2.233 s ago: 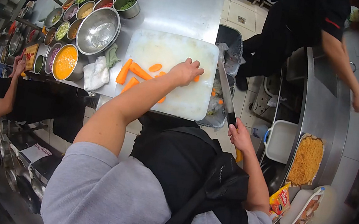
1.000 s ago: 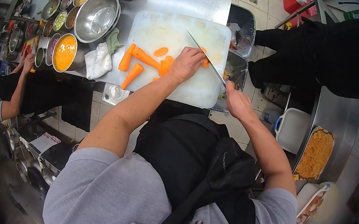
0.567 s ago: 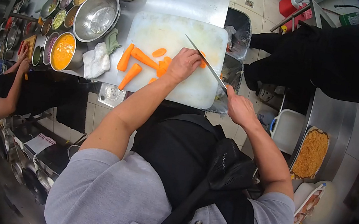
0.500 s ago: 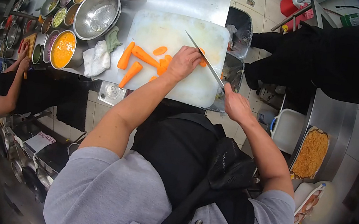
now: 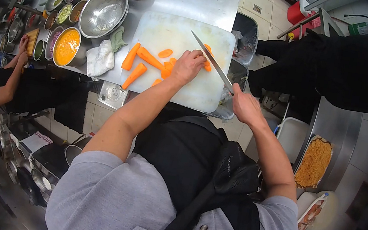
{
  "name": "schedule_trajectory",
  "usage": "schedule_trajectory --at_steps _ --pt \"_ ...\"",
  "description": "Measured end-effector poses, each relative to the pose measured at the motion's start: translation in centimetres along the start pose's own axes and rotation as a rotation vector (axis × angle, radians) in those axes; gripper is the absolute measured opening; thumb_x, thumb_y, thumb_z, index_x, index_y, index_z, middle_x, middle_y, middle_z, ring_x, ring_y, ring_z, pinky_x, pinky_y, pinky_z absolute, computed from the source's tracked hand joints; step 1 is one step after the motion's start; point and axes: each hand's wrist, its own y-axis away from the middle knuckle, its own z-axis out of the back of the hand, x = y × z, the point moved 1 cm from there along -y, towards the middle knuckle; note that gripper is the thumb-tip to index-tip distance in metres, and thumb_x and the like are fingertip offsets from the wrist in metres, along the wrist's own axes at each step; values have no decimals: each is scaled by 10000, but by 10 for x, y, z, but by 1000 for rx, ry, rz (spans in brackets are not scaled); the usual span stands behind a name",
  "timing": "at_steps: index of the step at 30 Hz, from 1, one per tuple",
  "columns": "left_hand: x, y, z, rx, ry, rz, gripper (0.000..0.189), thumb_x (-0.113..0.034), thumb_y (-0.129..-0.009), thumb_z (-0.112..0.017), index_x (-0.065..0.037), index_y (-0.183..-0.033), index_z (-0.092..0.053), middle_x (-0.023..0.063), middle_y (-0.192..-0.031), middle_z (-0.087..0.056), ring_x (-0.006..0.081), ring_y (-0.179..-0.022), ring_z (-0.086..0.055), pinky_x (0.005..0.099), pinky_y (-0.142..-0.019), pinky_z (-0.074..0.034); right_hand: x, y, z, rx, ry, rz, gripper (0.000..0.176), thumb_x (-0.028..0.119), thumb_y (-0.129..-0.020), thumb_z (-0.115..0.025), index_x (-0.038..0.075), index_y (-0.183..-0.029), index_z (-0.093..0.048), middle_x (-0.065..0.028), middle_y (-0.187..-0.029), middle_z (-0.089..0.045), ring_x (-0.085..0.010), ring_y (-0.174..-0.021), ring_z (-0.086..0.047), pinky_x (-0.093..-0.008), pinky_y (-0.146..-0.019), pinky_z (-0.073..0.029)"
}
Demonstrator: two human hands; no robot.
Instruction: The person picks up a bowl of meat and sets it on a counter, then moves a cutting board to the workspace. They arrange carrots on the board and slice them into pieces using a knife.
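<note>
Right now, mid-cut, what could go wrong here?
1. The knife blade lies right beside the left hand pinning the carrot; a slip could nick a finger.
2. Cut pieces sit near the board's right edge, beside the bin; they might roll off.

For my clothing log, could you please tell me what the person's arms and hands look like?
Both arms are bare below short grey sleeves. The left hand and right hand are ungloved, and no watch shows at either wrist.
</note>
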Motion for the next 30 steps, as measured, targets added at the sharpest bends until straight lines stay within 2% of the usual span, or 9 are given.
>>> schedule_trajectory --at_steps 5,15,20,27,30 --pt "4 0 0 -57 42 -17 242 -84 -784 -801 -97 -1008 -709 35 -1102 -684 276 -980 -645 384 -849 -554 -4 12 -5 49 61 -2 240 1 -874 -483 19 -1103 -412 -306 -837 -682 -520 -822 -662 -627 -716 -478" --pt "12 -2 -4 -52 91 -29 243 -78 -784 -796 -85 -1010 -705 57 -1094 -689 286 -997 -653 392 -863 -551 -1 9 -3 80 59 8 208 -2 -887 -467 0 -1086 -406 -288 -818 -677 -515 -819 -659 -623 -728 -480" --pt "11 0 -3 -36 109 -25 252 -70 -794 -788 -86 -1033 -710 66 -1103 -686 288 -998 -656 390 -868 -553 -7 -26 -44 44 -7 5 207 21 -904 -471 -4 -1098 -402 -304 -881 -688 -526 -866 -657 -617 -771 -485" --pt "6 2 0 -29 124 15 245 -52 -799 -776 -87 -1033 -716 72 -1071 -681 291 -985 -658 392 -847 -557 -4 -26 -19 35 -57 39 219 41 -912 -483 -1 -1110 -398 -328 -870 -676 -528 -862 -658 -617 -759 -487" --pt "10 1 -2 -55 67 -54 222 -43 -798 -771 -84 -1008 -712 72 -1054 -682 292 -969 -660 389 -838 -558 6 -7 -2 28 -29 22 225 27 -900 -480 -5 -1108 -399 -333 -863 -673 -520 -847 -663 -618 -747 -487"
